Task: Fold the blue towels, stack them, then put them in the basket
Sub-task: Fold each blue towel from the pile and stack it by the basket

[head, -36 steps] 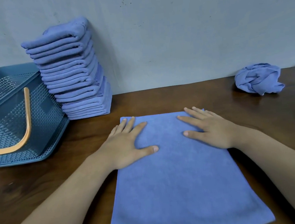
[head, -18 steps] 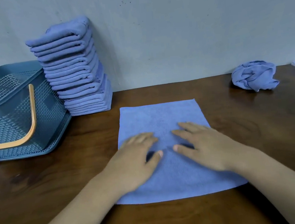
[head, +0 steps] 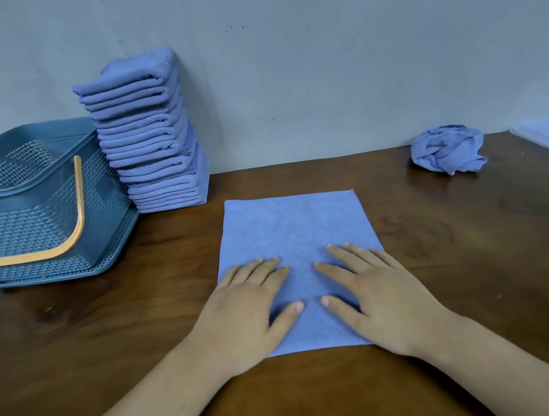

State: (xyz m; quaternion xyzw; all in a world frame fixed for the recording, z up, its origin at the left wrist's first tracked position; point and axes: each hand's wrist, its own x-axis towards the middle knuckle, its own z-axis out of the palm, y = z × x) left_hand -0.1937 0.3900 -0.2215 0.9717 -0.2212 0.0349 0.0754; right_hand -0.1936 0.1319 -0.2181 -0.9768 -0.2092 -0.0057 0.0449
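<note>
the left grip and right grip, both released and spread flat, press side by side on the near half of the blue towel lying flat on the surface, the folded stack standing just beside the basket far left.

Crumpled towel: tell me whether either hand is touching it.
No, the crumpled towel lies apart while the left hand and right hand both rest flat on the spread towel.

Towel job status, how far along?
Done: tall stack of folded towels beside the basket. In hand: left hand and right hand press on a flat towel. Left: finish it, fold the crumpled towel, move the stack into the basket.
</note>
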